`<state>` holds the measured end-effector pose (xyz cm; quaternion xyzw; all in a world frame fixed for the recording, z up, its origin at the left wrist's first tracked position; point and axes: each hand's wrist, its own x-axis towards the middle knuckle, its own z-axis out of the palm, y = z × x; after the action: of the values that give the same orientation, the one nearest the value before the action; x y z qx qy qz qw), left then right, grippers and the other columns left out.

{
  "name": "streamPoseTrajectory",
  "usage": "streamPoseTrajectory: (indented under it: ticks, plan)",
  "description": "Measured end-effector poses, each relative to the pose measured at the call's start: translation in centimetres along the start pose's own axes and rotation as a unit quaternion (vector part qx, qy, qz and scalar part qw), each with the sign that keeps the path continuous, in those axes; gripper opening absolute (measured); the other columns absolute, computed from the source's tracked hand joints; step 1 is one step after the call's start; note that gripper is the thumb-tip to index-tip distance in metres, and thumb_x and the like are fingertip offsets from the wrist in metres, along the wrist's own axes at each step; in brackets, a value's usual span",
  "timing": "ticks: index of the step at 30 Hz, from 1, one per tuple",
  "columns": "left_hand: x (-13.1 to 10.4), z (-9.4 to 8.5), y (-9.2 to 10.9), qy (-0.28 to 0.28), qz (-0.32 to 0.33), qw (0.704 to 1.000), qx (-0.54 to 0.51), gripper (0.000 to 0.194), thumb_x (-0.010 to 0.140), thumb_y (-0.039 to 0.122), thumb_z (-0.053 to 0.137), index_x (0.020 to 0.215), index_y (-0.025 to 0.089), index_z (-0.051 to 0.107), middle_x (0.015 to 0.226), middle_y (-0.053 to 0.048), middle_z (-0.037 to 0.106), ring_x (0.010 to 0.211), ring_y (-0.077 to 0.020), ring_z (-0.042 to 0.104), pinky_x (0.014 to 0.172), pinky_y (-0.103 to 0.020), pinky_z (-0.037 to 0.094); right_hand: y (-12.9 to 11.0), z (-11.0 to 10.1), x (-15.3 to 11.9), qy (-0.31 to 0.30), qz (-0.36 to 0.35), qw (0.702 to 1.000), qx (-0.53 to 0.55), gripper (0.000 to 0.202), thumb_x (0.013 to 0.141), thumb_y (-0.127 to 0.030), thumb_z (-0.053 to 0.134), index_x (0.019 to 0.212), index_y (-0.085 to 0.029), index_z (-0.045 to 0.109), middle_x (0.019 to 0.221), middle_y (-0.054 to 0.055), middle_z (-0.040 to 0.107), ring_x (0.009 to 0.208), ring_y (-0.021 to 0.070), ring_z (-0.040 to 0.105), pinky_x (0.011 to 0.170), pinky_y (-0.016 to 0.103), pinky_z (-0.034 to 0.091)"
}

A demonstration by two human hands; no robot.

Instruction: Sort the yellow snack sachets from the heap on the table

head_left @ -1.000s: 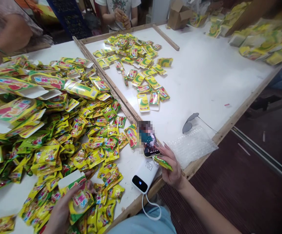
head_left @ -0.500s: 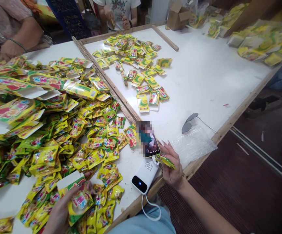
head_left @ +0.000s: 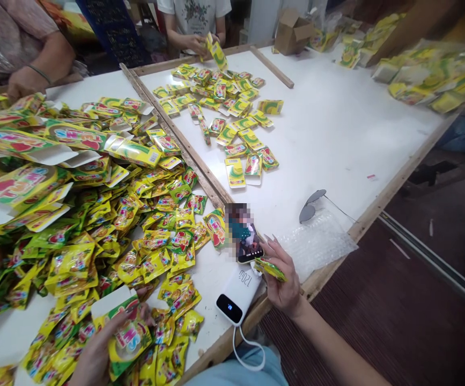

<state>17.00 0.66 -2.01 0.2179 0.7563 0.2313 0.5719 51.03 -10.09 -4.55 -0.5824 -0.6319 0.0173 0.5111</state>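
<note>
Since the earlier frame, the head view shows the co-worker's hands (head_left: 195,45) brought together, with yellow cartons (head_left: 218,56) now held up over the far pile; the wearer's own hands have hardly shifted. The left hand (head_left: 97,346) is curled round a printed box (head_left: 130,343), its white end flap standing out. The right hand (head_left: 284,281) is partly closed, pinching a sachet (head_left: 271,269) beneath fingers that reach the phone's (head_left: 250,244) lower edge. The sachet is outside the box, and whether the box holds anything already cannot be told. Beyond the long wooden strip (head_left: 176,136) lies a scattered group of boxes (head_left: 238,104), many looking closed; on the near side, many loose sachets (head_left: 73,265) and a heap of flap-ended boxes (head_left: 19,185) remain. The left hand works tight among sachets, while the right hand is hemmed in by the phone, the power bank (head_left: 238,295), the bubble wrap (head_left: 320,241) and the raised table edge (head_left: 316,281). White tabletop (head_left: 320,134) stretches between the scattered boxes and the sunglasses (head_left: 308,213), giving wider room past the phone.
</note>
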Motion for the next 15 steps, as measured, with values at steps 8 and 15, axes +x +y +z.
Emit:
streamPoseTrajectory:
  ticks: [8, 15]
  plan:
    - [0.3, -0.5, -0.4, -0.022, -0.001, 1.0, 0.018, 0.024, 0.054, 0.025, 0.069, 0.078, 0.018, 0.07, 0.086, -0.004, 0.074, 0.091, -0.0281, 0.067, 0.063, -0.027, 0.058, 0.0, 0.0, 0.1, -0.031, -0.008, 0.999, -0.007, 0.031, 0.09, -0.016, 0.044, 0.121, -0.016, 0.041, 0.132, 0.018, 0.048, 0.127, 0.0319, 0.043, 0.1, 0.065, 0.037]
    - [-0.4, 0.1, 0.3, -0.015, 0.003, 1.0, 0.02, 0.022, 0.051, 0.022, 0.073, 0.071, 0.018, 0.068, 0.075, -0.003, 0.073, 0.086, -0.0289, 0.068, 0.064, -0.029, 0.058, 0.2, 0.1, 0.1, -0.046, -0.009, 0.999, -0.007, 0.031, 0.091, -0.018, 0.045, 0.121, -0.016, 0.041, 0.133, 0.018, 0.048, 0.128, 0.0306, 0.043, 0.1, 0.065, 0.036]
